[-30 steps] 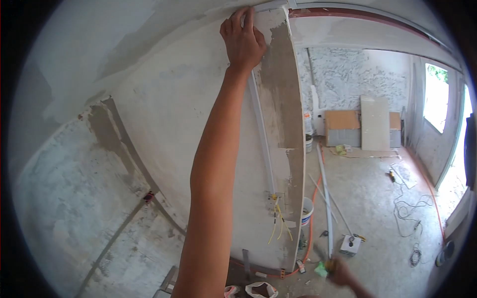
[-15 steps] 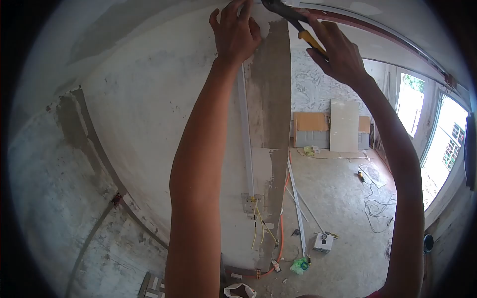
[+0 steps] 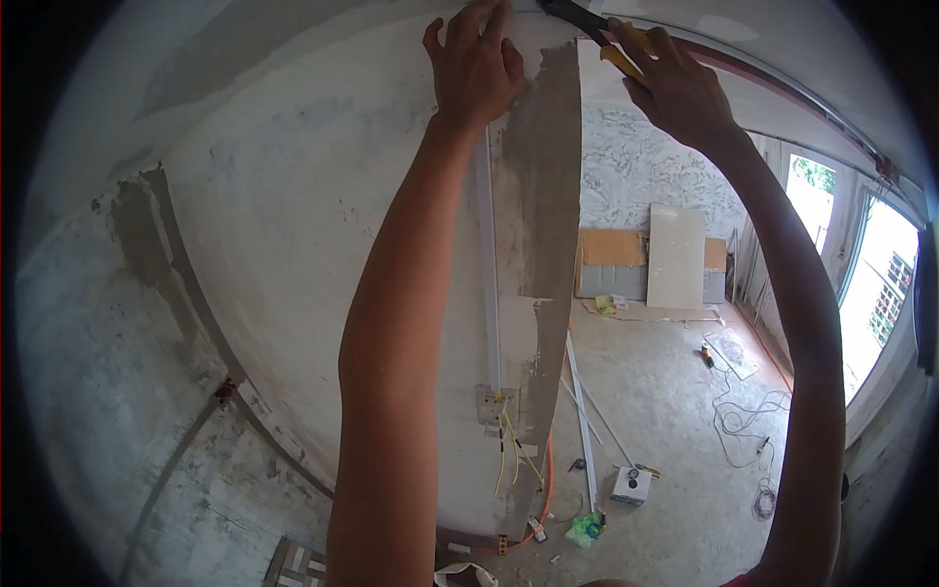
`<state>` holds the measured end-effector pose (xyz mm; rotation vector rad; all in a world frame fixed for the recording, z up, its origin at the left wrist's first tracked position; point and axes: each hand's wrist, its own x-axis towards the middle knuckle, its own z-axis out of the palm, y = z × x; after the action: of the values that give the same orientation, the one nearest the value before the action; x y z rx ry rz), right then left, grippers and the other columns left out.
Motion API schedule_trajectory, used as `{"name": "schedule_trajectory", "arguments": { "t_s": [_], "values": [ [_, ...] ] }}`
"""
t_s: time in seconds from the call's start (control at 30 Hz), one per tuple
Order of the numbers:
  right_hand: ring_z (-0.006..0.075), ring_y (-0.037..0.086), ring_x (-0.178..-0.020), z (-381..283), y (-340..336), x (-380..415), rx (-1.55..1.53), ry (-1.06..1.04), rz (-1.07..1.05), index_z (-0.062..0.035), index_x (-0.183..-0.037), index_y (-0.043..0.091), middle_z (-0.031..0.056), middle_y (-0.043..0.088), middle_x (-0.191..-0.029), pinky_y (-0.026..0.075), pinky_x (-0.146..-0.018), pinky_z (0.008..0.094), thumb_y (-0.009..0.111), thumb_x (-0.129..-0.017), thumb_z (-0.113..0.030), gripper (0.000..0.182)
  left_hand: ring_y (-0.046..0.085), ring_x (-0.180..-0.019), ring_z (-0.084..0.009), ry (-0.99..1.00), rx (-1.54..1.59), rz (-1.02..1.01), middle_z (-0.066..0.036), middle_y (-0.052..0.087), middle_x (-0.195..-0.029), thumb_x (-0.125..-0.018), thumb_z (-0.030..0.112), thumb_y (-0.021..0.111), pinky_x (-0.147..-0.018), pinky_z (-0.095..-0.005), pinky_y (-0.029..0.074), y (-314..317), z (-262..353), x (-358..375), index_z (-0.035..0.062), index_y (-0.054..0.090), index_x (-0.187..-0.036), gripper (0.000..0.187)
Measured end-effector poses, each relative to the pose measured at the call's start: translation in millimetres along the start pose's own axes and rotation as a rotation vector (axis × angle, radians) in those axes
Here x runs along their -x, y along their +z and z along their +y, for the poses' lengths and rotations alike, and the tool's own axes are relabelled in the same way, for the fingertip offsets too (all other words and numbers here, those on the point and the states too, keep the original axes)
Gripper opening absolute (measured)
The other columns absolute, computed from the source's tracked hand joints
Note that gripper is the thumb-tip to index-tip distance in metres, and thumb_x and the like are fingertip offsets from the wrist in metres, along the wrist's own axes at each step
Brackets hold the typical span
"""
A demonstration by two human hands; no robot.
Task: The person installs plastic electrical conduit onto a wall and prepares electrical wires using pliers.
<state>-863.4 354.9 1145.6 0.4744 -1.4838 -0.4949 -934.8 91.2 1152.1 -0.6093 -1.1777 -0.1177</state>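
High on the wall, my left hand (image 3: 476,73) reaches up with its fingers apart and its palm side toward the plaster. Some of its fingertips touch the top edge of the view, so what they meet there is hidden. My right hand (image 3: 685,95) grips a pair of pliers (image 3: 579,17) with yellow and black handles. The dark jaws point up and left, close to my left hand, and their tip is partly cut off. Below my left wrist a narrow white trunking strip (image 3: 490,264) runs down the wall to a wall box (image 3: 498,404) with yellow wires hanging out.
The wall ends at a grey plastered edge (image 3: 558,196). On the floor beyond lie long white strips (image 3: 584,430), a white box (image 3: 632,485), a green plastic bag (image 3: 584,530) and a grey cable (image 3: 734,423). Boards (image 3: 675,256) lean at the back. An orange conduit (image 3: 550,479) runs by the wall's foot.
Both hands have shifted slightly right and down in view, partly with the camera's movement. The pliers stay in my right hand, and their handles appear a little closer together.
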Motion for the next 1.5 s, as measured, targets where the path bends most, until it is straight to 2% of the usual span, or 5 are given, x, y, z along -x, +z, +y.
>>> {"name": "schedule_trajectory", "arguments": {
  "t_s": [0.43, 0.73, 1.07, 1.33, 1.5],
  "values": [
    [0.0257, 0.066, -0.095, -12.5, -16.4, -22.0, -0.002, -0.087, 0.035, -0.0255, -0.154, 0.028, 0.0105, 0.051, -0.116, 0.061, -0.070, 0.0384, 0.065, -0.094, -0.027, 0.071, 0.040, -0.127, -0.0350, -0.162, 0.085, 0.220, -0.015, 0.050, -0.126, -0.076, 0.026, 0.071, -0.103, -0.0521, 0.028, 5.4, -3.4, 7.6, -0.0002, 0.054, -0.126, 0.059],
    [0.0264, 0.067, -0.096, -30.3, -16.8, -41.3, 0.085, -0.034, -0.189, -0.0252, -0.154, 0.029, 0.0122, 0.053, -0.121, 0.061, -0.072, 0.0395, 0.063, -0.095, -0.029, 0.068, 0.037, -0.132, -0.0401, -0.466, 0.299, 0.157, -0.024, 0.044, -0.137, -0.083, 0.024, 0.073, -0.110, -0.0545, 0.026, 1.7, 1.4, 12.2, -0.0031, 0.035, -0.144, 0.077],
    [0.0296, 0.068, -0.095, -31.1, -24.3, -47.1, 0.097, -0.134, -0.084, -0.0245, -0.154, 0.027, 0.0154, 0.053, -0.123, 0.061, -0.075, 0.0410, 0.063, -0.095, -0.029, 0.069, 0.039, -0.130, -0.0408, -0.371, 0.254, 0.207, -0.024, 0.045, -0.137, -0.082, 0.020, 0.070, -0.109, -0.0538, 0.029, 4.1, -7.6, 16.0, -0.0013, 0.039, -0.142, 0.070],
    [0.0303, 0.069, -0.090, -39.0, -23.3, -56.3, 0.233, -0.045, -0.230, -0.0243, -0.154, 0.027, 0.0168, 0.052, -0.124, 0.061, -0.070, 0.0408, 0.062, -0.094, -0.026, 0.069, 0.042, -0.128, -0.0405, -0.456, 0.312, 0.147, -0.024, 0.047, -0.135, -0.081, 0.011, 0.069, -0.108, -0.0529, 0.033, -3.4, -5.3, 15.3, -0.0002, 0.040, -0.144, 0.070],
    [0.0313, 0.071, -0.081, -33.5, -26.3, -46.9, 0.021, -0.115, -0.089, -0.0198, -0.150, 0.033, 0.0186, 0.057, -0.115, 0.061, -0.061, 0.0402, 0.068, -0.091, -0.028, 0.069, 0.043, -0.124, -0.0378, -0.340, 0.277, 0.311, -0.019, 0.051, -0.126, -0.075, 0.021, 0.071, -0.106, -0.0519, 0.030, 8.8, -14.0, 17.2, 0.0010, 0.045, -0.133, 0.067]
  ]
}}
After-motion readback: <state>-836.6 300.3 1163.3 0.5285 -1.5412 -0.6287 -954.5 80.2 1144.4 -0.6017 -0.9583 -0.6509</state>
